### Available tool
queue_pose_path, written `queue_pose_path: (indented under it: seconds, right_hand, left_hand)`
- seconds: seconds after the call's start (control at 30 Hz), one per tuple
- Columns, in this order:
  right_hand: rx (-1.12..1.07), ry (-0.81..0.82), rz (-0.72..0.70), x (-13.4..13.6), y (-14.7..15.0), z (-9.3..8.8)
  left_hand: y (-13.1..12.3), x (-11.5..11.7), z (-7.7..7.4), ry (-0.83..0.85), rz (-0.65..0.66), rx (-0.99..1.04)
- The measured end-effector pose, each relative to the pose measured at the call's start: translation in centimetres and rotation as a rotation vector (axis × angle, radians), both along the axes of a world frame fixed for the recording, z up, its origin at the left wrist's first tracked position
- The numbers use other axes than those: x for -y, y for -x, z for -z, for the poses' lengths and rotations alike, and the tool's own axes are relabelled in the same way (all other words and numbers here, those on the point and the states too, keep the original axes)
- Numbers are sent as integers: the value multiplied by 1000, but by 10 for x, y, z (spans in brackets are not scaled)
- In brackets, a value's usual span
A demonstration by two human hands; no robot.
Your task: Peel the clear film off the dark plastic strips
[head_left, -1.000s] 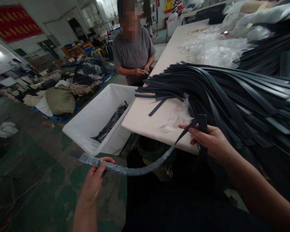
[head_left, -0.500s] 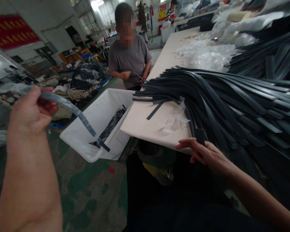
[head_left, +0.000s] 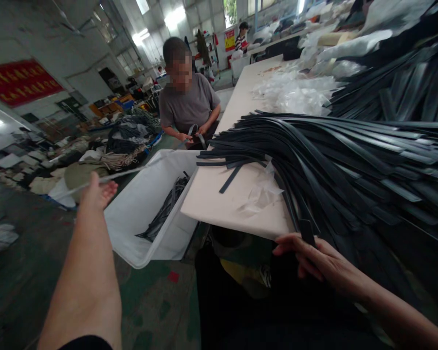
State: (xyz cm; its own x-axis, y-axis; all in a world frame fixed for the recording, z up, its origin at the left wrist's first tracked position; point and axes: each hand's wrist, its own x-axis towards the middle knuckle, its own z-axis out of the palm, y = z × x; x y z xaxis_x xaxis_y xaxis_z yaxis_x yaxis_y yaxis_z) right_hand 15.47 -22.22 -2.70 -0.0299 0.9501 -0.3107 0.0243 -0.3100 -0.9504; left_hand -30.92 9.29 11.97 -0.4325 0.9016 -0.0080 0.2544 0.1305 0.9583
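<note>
The left hand [head_left: 98, 192] is stretched out over the floor, its fingers [head_left: 109, 187] loosely spread. A pale strip [head_left: 135, 170] (blurred to a streak) runs across them and on past their tips; whether they pinch it I cannot tell. The white bin [head_left: 138, 204] stands just beyond those fingertips, with dark straps [head_left: 164, 214] lying in it. Past the bin a person [head_left: 188, 104] stands at the far side of the surface [head_left: 237, 209], handling a strap of their own. The right hand [head_left: 317, 262] is at the surface's near edge, its fingers [head_left: 286, 243] pressed together on the end of one strap [head_left: 306, 232], which hangs over that edge. Above those fingers the strap runs up into a big pile [head_left: 350, 160] fanned across the surface. Crumpled film [head_left: 261, 194] lies up and to the left of the fingers.
</note>
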Motion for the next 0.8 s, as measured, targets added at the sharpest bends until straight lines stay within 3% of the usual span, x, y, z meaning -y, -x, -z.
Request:
queue_pose_path:
  seconds: [0.1, 0.17, 0.23, 0.3, 0.4, 0.53, 0.67, 0.73, 0.8]
  right_hand:
    - [-71, 29, -27, 0, 6, -7]
    - [-111, 31, -43, 1, 8, -8]
    - [-141, 26, -49, 1, 10, -5]
    - [-181, 24, -59, 3, 12, 0]
    - [-278, 4, -107, 5, 13, 9]
    - [-362, -20, -147, 7, 15, 16]
    - [-378, -27, -161, 9, 14, 17]
    - [-382, -34, -164, 9, 14, 17]
    - [-376, -40, -163, 10, 14, 17]
  left_hand:
    - [-15, 22, 72, 81, -49, 19]
    - [-30, 37, 110, 94, -33, 18]
    - [-50, 49, 138, 63, 0, 2]
    - [-76, 59, 156, 7, 61, -22]
    - [-126, 77, 168, -59, 229, -64]
    - [-199, 109, 172, -74, 522, -146]
    - [-257, 130, 173, -193, 802, -483]
    - [-277, 133, 173, -281, 860, -647]
    - [-290, 132, 174, -319, 871, -634]
